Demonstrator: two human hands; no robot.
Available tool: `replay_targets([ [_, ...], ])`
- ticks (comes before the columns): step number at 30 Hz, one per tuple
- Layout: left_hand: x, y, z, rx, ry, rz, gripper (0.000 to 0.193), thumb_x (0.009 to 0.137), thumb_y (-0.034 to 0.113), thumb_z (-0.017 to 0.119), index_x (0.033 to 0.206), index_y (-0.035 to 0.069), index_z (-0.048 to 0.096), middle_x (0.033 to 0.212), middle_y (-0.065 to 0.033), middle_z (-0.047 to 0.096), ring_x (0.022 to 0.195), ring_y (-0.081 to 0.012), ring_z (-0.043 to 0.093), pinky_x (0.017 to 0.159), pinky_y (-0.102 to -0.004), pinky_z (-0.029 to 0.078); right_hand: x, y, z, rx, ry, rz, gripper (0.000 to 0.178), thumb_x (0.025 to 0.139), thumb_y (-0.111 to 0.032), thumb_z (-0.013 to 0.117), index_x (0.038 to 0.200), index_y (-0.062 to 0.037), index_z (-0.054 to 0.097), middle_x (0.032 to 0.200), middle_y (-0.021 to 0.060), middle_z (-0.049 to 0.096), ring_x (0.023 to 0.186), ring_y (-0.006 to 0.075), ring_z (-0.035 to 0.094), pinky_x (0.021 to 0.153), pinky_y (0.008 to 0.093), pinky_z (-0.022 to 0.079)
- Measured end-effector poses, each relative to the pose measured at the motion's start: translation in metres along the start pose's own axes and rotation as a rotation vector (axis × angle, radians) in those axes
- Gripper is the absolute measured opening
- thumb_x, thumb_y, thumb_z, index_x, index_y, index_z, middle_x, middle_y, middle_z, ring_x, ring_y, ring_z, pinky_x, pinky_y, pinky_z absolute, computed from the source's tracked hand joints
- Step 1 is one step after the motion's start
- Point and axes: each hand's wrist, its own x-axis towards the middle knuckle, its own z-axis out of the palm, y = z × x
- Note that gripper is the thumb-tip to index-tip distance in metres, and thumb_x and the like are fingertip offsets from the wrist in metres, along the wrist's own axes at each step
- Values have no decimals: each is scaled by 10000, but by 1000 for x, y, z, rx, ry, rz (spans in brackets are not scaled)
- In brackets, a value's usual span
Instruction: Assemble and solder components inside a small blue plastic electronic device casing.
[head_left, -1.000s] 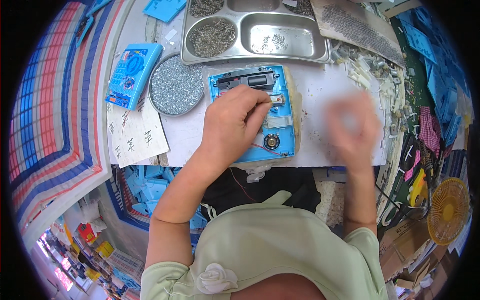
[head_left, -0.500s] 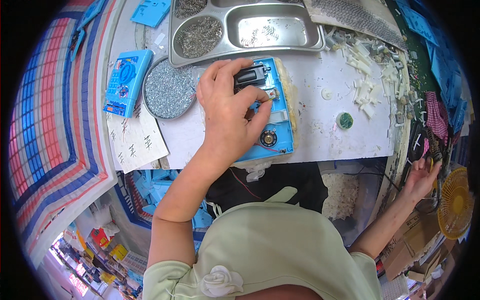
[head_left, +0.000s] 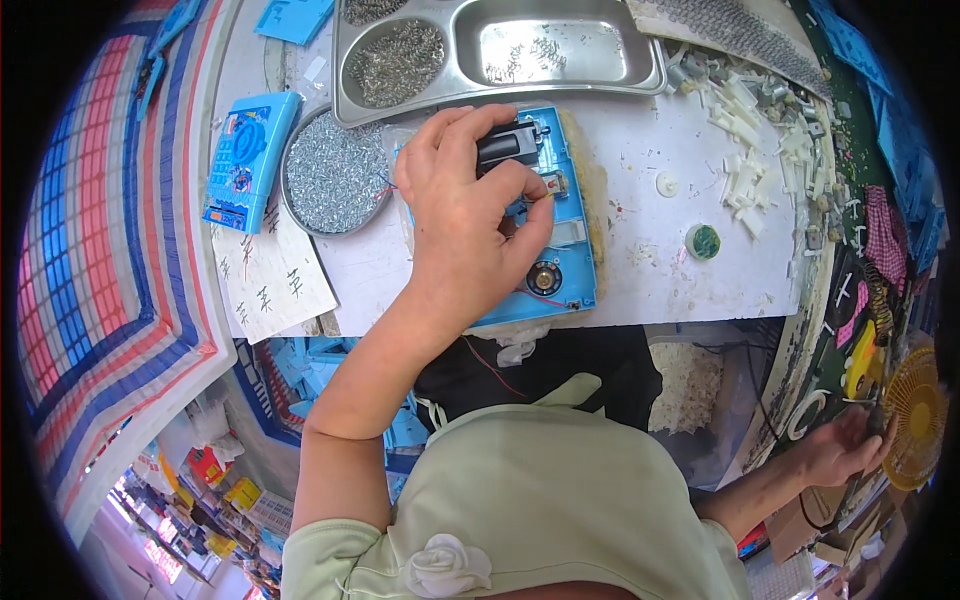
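Observation:
My left hand (head_left: 465, 205) lies over an open blue plastic casing (head_left: 575, 255). Its thumb and index fingertip meet beside a small metal-and-white part (head_left: 554, 184); whatever they pinch is too small to make out. Inside the casing are a black compartment (head_left: 508, 146) and a round speaker (head_left: 544, 277) with a red wire. Far to the right, my right hand (head_left: 845, 447) is held beside a yellow fan (head_left: 912, 420), fingers curled round something dark that I cannot make out. Just beyond that hand is a yellow tool (head_left: 862, 362).
A steel compartment tray (head_left: 560, 92) with springs stands at the back. Left of the casing are a round dish of small screws (head_left: 335, 175) and a finished-looking blue toy (head_left: 250, 165). White plastic parts (head_left: 745, 185) and a green-topped round piece (head_left: 703, 241) lie right.
My right hand has dropped lower, toward the fan, and the yellow tool now shows clear of its fingers. The left hand keeps its pinch over the casing. The whole view has shifted slightly.

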Motion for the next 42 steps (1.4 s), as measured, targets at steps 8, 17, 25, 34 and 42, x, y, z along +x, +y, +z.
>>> replay_targets([
  [8,3,1,3,-9,3,14,117,703,91,782,791,103,706,1353,-148,604,1303,-384,458,1095,-494,312,-108,2,185,237,-861,-2,328,892,-208,764,1099,19,650,909,127,636,731,169,543,627,305,425],
  [17,2,2,2,-4,-22,-8,134,699,98,779,798,110,690,1356,-142,594,1294,-384,463,1094,-495,298,-119,2,234,288,-1048,-262,230,816,-66,746,1020,22,684,681,75,586,544,196,492,496,315,358],
  [25,3,2,3,1,-12,-1,134,700,105,781,798,111,691,1353,-141,597,1292,-382,466,1094,-498,297,-120,1,235,270,-1061,-264,240,814,-66,745,1036,4,686,683,69,587,542,204,488,496,327,362],
  [34,1,3,5,14,0,-3,146,694,103,785,787,108,673,1344,-132,600,1289,-376,470,1084,-495,297,-120,1,239,246,-1068,-334,265,779,-54,754,1036,-23,694,676,53,580,546,216,498,497,336,372],
  [42,-1,4,7,26,8,-6,153,691,102,780,773,109,651,1337,-123,600,1278,-371,480,1077,-496,298,-120,2,239,232,-1076,-436,315,724,-43,766,1033,-40,704,664,40,567,534,226,488,489,346,372],
])
